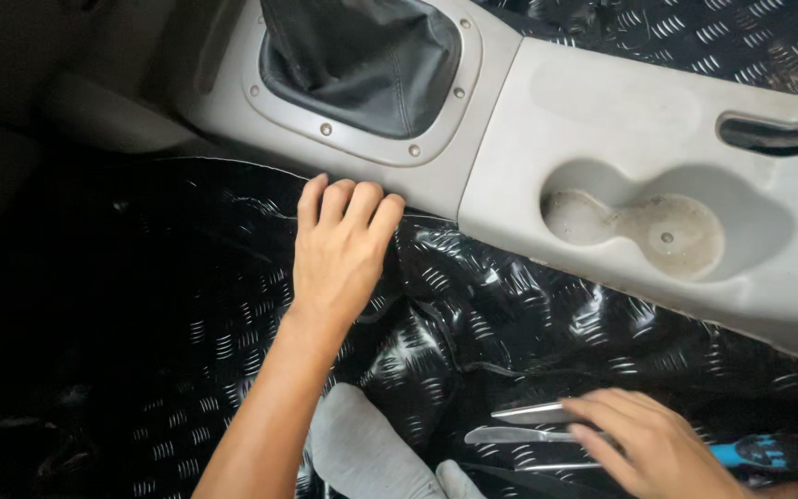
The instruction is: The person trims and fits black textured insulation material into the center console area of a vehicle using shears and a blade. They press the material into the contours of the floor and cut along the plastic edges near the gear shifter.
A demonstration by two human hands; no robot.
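Note:
My left hand (339, 245) lies flat on a glossy black floor mat (187, 305) with a tread-plate pattern. Its fingertips press the mat's edge against the side of the grey centre console (602, 111). My right hand (644, 444) is at the lower right, its fingers laid over a pair of metal scissors (519, 425) that rest on the mat. The blades point left. Whether the fingers grip the scissors or only rest on them is unclear.
The console holds a black leather gear-lever boot (362, 55) in a metal ring and two dusty cup holders (639, 226). A blue-handled tool (759, 451) lies on the mat right of my right hand. A grey-socked foot (362, 453) shows at the bottom.

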